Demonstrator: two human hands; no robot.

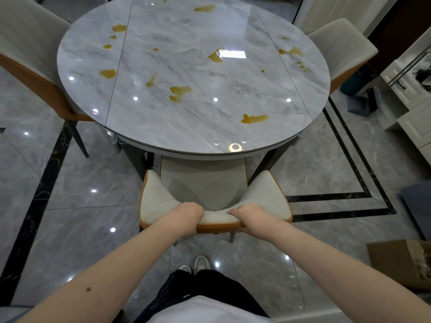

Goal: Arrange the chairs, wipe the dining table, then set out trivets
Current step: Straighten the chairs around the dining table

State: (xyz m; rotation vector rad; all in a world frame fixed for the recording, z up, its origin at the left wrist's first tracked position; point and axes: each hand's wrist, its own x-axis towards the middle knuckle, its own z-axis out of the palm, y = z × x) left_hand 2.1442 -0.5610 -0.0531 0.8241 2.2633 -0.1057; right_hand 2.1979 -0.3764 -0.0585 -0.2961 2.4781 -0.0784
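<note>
A person stands at the near side of a round grey marble counter point(193, 73). Both hands hold the top of the near chair's point(210, 190) backrest. The left hand point(190, 216) has its fingers curled over the top edge, grasping it. The right hand point(251, 216) grips the same edge just to the right, with its fingers wrapped around it too. The chair seat is partly tucked under the near edge of the counter. The counter top is shiny and has many yellow-brown spills point(254, 118) spread over it. Another chair point(30, 61) stands at the left side of the counter, and one more chair point(340, 52) at the far right. A brown cardboard box point(401, 262) sits on the floor at the near right.
</note>
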